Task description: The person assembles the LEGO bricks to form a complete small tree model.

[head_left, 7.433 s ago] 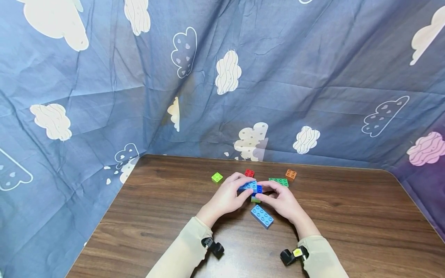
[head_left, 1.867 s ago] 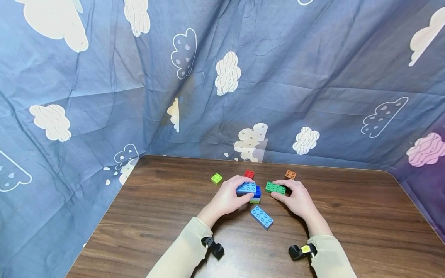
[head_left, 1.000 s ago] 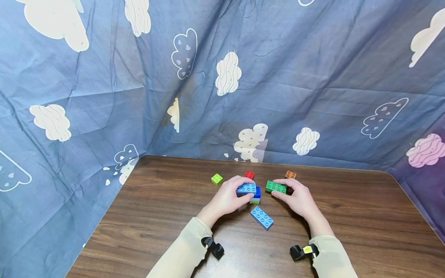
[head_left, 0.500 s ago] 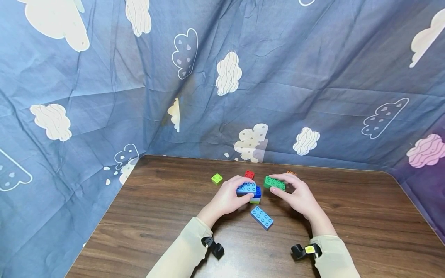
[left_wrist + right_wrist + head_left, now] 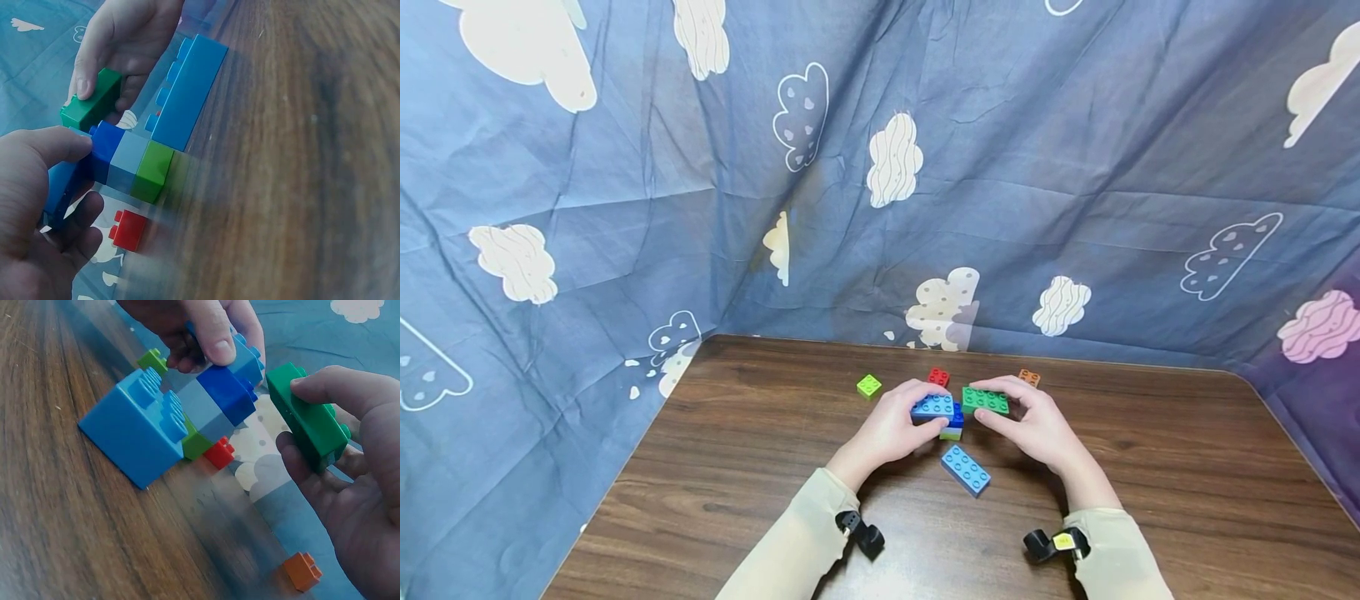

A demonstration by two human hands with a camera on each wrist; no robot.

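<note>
A small stack stands mid-table: a lime brick (image 5: 154, 171) at the bottom, a pale blue brick (image 5: 128, 159), a dark blue brick (image 5: 106, 150), and a light blue eight-stud brick (image 5: 932, 406) on top that juts out to the left. My left hand (image 5: 889, 427) grips that top brick between thumb and fingers. Just right of the stack, my right hand (image 5: 1037, 422) pinches a green eight-stud brick (image 5: 985, 401), studs up, raised off the table. In the right wrist view a narrow gap separates the green brick from the stack.
Nearer the front of the wooden table (image 5: 737, 467) lies a loose light blue brick (image 5: 966, 471). Behind the hands sit a red brick (image 5: 938, 377), a lime brick (image 5: 868, 386) at left and an orange brick (image 5: 1029, 377) at right. A cloud-patterned curtain (image 5: 1000, 208) hangs behind the table's back edge.
My right hand moved from the stack to the green brick, took hold of it, lifted it and carried it left towards the stack. My left hand has stayed on the light blue brick.
</note>
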